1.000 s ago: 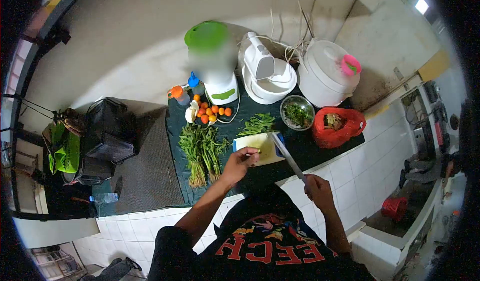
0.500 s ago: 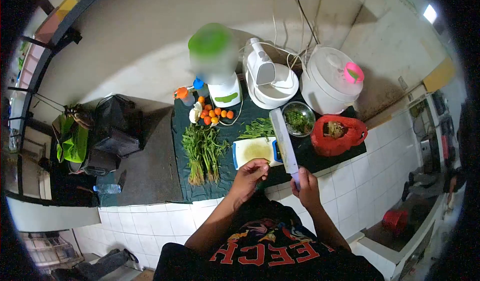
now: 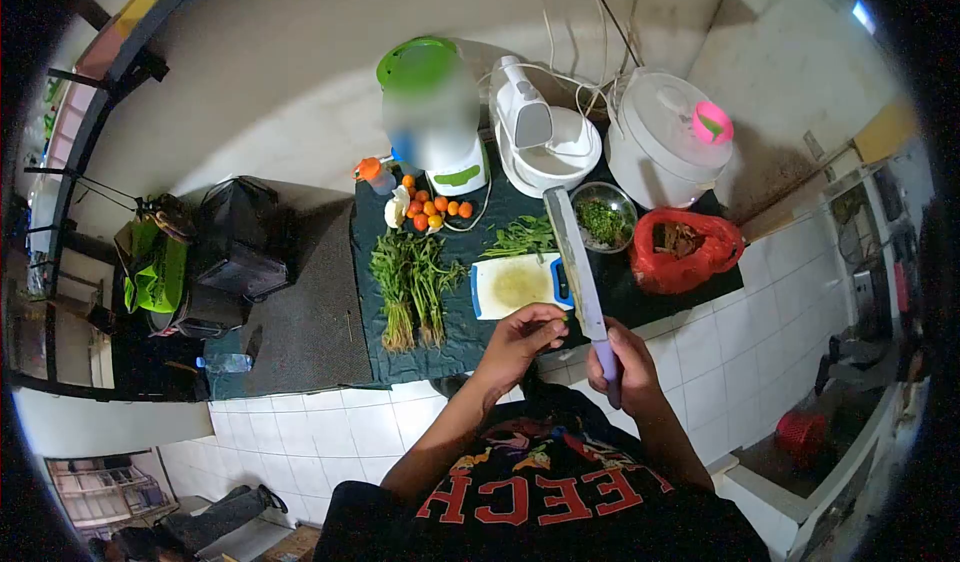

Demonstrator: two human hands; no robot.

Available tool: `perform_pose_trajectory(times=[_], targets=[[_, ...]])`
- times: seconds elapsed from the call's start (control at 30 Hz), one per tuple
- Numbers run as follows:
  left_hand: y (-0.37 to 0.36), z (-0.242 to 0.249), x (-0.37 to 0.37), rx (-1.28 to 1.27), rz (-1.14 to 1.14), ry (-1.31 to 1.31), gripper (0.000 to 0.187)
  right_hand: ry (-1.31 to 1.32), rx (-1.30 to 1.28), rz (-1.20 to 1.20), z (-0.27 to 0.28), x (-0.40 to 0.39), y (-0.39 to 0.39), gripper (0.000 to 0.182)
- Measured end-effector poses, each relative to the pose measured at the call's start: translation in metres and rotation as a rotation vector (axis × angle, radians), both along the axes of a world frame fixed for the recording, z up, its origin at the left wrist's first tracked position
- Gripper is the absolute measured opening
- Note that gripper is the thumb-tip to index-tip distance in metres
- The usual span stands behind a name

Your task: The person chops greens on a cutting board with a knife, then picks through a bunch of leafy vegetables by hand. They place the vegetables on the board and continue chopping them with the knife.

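Note:
My right hand is wrapped round the purple handle of a large knife, its broad blade pointing up and away from me. Close to the blade's lower edge, my left hand has thumb and forefinger pinched together on a tiny green bit. Just beyond my left hand lies a white cutting board with blue ends and a greenish stain. Cut green stems rest behind the board. A bowl of chopped greens stands right of the blade, beside an open red bag with brownish contents.
Bunches of leafy greens lie left of the board. Behind them are small tomatoes, a blender, a white stand mixer and a big white lidded container. A plastic bottle lies at the left.
The camera view has shifted a little. My left hand has come nearer to the knife's lower edge, and the knife stays in my right hand.

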State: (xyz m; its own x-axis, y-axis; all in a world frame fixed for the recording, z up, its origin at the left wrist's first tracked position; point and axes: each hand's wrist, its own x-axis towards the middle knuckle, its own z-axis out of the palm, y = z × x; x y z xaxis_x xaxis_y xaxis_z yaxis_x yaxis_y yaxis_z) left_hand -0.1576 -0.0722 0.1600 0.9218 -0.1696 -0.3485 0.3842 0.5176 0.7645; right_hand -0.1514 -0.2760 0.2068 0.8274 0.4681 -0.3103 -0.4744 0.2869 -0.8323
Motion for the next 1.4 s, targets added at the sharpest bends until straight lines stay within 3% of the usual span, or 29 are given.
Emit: perform_pose_trajectory(times=[0.37, 1.4], targets=[[0.032, 0.011, 0.009, -0.029, -0.078, -0.123, 0.019, 0.099, 0.216, -0.025, -0.011, -0.008, 0.033, 0.041], [0.025, 0.013, 0.015, 0.06, -0.051, -0.282, 0.018, 0.039, 0.283, 0.066, -0.001, -0.004, 0.023, 0.047]])
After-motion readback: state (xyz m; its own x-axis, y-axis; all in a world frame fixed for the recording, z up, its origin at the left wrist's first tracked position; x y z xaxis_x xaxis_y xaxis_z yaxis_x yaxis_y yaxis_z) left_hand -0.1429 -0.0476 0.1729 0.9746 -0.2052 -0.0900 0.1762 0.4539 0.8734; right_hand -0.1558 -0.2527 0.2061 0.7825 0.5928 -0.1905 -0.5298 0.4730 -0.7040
